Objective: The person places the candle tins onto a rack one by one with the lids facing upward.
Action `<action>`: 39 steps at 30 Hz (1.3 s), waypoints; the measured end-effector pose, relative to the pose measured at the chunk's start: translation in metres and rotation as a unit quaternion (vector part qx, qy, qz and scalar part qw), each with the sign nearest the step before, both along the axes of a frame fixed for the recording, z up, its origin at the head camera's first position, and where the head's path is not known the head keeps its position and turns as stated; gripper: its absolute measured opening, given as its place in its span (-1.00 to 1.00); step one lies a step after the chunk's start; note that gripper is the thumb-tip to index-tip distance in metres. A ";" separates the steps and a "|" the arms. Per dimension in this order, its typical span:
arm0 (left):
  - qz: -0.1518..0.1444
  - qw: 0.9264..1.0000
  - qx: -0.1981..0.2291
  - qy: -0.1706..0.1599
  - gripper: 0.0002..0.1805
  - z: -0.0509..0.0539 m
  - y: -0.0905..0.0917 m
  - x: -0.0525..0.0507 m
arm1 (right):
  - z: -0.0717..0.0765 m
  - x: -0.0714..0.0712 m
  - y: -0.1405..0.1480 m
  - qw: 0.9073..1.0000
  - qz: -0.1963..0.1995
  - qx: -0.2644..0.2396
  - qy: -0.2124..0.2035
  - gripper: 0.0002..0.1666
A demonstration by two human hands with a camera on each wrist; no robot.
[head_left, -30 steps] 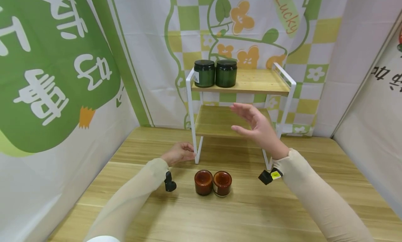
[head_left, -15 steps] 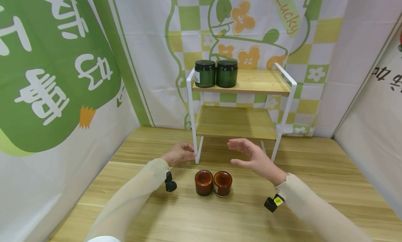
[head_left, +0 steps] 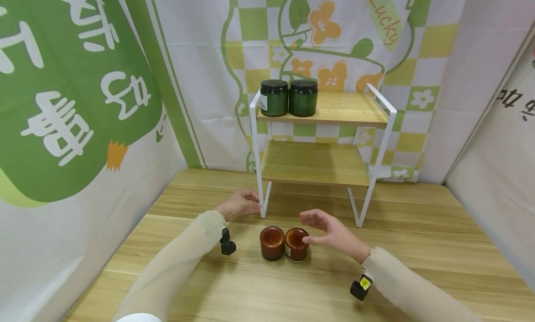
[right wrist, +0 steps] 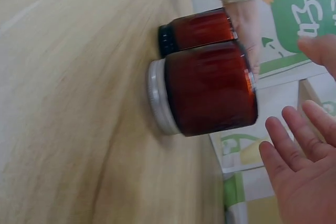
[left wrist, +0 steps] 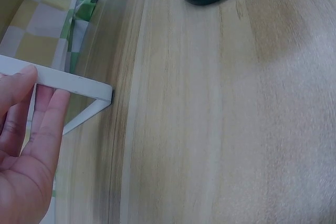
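Note:
My left hand (head_left: 239, 204) pinches the lower left leg (left wrist: 79, 83) of a white-framed two-tier shelf (head_left: 309, 162) between thumb and fingertips. Two amber-brown glass jars stand side by side on the table in front of the shelf, both upside down. The right jar (right wrist: 212, 90) rests on a silver lid, the left jar (right wrist: 202, 29) on a black one. My right hand (head_left: 336, 236) hovers just right of the right jar with fingers spread. In the head view its thumb overlaps that jar's edge; in the right wrist view the fingers are apart from the glass.
Two green jars (head_left: 303, 98) with black lids stand at the left end of the shelf's top board (head_left: 347, 107). The lower board (head_left: 313, 162) is bare wood. Printed cloth (head_left: 200, 80) hangs behind and at both sides of the wooden table (head_left: 418, 229).
My right hand has come down from in front of the shelf's lower board to beside the right amber jar. The left hand has stayed on the shelf leg.

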State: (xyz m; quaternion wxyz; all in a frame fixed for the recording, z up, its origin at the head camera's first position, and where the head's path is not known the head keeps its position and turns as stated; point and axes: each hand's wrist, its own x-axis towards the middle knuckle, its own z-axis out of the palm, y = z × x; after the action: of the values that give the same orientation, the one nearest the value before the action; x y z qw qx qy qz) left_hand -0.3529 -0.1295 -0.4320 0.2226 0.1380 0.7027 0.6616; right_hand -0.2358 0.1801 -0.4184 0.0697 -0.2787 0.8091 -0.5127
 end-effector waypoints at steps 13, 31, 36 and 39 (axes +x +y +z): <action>-0.003 1.000 0.001 0.002 -0.86 -0.001 0.000 -0.001 | -0.020 -0.006 -0.003 0.999 0.027 0.030 -0.032 -0.15; 0.000 1.000 0.005 0.003 -0.83 -0.003 0.001 -0.002 | -0.031 -0.007 -0.008 0.997 0.023 0.048 -0.049 -0.14; -0.002 1.000 0.009 0.002 -0.82 -0.004 0.001 -0.003 | -0.031 -0.006 -0.010 0.998 0.025 0.047 -0.046 -0.16; -0.004 1.000 0.011 0.003 -0.82 -0.004 0.001 -0.003 | -0.031 -0.007 -0.011 0.997 0.021 0.046 -0.055 -0.16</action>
State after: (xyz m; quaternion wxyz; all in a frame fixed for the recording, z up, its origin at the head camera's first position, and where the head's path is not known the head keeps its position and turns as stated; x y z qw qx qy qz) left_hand -0.3562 -0.1288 -0.4359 0.2215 0.1453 0.6956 0.6678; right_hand -0.2427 0.1692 -0.4498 0.1377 -0.2636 0.8206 -0.4880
